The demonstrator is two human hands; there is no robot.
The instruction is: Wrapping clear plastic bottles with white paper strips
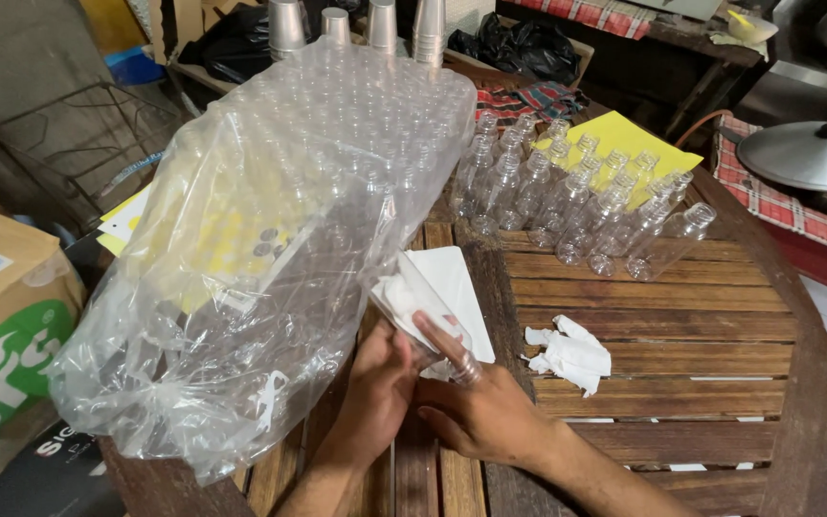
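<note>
Both hands low at centre of frame, close together over the slatted wooden worktop (681,325). Left hand (375,388) wrapped about the base of a small clear plastic bottle (423,311); right hand (485,414) beside it, fingers (447,347) closed on the neck, one seemingly poked into the mouth. Bottle tilted, see-through, white tissue stuffed inside near its upper end. White card (461,278) flat beneath. Crumpled tissue scraps (571,356) just right of the hands. Judged part-way through: cluster of loose bottles (576,206) lying in rows at upper right, partly over a yellow sheet (624,139); far more left, packed upright inside a big clear plastic bag (270,239) filling the left and upper centre. Cardboard box (2,325) at left edge; metal lid (811,153) at upper right.
</note>
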